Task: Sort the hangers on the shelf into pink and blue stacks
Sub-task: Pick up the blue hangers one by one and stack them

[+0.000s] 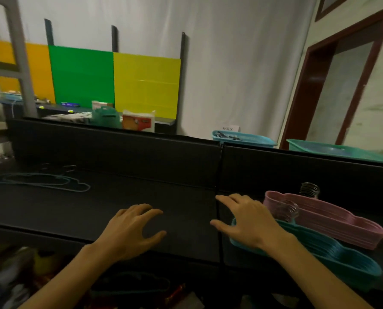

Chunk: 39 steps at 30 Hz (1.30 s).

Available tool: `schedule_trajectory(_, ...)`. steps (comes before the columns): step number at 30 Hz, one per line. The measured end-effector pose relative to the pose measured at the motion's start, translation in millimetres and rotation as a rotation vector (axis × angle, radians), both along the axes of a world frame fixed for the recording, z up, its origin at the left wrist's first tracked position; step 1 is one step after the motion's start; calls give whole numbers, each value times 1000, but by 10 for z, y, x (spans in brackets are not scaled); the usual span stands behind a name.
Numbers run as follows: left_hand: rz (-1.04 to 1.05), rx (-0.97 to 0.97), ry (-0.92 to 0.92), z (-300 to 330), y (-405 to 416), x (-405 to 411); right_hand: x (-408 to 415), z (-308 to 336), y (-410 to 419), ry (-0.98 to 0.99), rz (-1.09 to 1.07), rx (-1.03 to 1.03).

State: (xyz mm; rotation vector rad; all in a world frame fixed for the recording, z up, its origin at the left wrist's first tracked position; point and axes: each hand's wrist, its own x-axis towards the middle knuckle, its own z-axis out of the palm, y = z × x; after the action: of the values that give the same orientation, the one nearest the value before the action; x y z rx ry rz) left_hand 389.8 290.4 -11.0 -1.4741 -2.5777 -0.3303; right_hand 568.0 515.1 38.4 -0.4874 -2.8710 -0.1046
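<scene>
A stack of pink hangers lies on the right of the black shelf, its metal hooks standing up behind it. A stack of blue hangers lies just in front of it, at the shelf's front edge. My right hand hovers open over the left end of the blue stack, fingers spread. Over the middle of the shelf, my left hand is open and holds nothing. A few thin blue hangers lie flat at the far left of the shelf.
A black back wall borders the shelf. Behind it stand a blue basket, a green basket and a desk with bags and boxes. A lower level holds a dark hanger and clutter.
</scene>
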Motion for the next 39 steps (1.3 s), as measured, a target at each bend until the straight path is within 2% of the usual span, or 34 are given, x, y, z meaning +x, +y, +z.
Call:
schedule_trajectory(5,48,26,39,51,-817,-655,-727,-39,-693,-3,18,-69)
schedule_trajectory(12,165,102,-6,21,-1904,-1385,-1868,-230,-1654,-72,83,-121)
schedule_trajectory(20,279,62,-97,-165,-2649,-2035,-2728,-395,-2127,-168,110,-175)
schedule_trajectory(26,350,52,-161,-380,-2896,-2610,-3366,-505,-2172,-215,113,-201)
schedule_trajectory(35,492,53,-118,-485,-2864,-3715,-4376,-918,-2392,23,157,-354)
schedule_trajectory(39,471,72,-131,-474,-2806,-4193,-4811,-929,-2424,29,169,-342)
